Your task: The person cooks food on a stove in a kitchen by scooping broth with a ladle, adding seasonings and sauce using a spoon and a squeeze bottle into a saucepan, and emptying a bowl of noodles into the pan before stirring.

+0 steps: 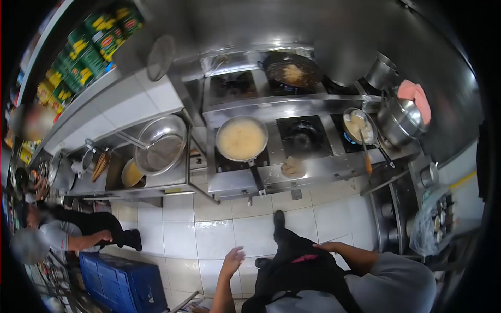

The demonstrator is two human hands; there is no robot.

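Note:
My left hand (233, 259) hangs over the tiled floor with its fingers loosely apart and nothing in them. My right hand (327, 247) rests at my thigh against the dark apron, fingers stretched out and holding nothing. Ahead of both hands is the stove. On its front left burner sits a frying pan (241, 139) of pale yellow liquid, its handle pointing towards me. A smaller pan (359, 127) on the front right burner holds pale pieces, with a wooden-handled utensil (367, 156) leaning in it. A tan cloth (293, 166) lies on the stove's front ledge.
A dark wok (291, 72) with frying food stands on a rear burner. A large steel pot (401, 119) with a pink cloth (415, 99) is at right. Steel bowls (160, 145) fill the left counter. A blue crate (122, 280) and another person (65, 233) are at lower left.

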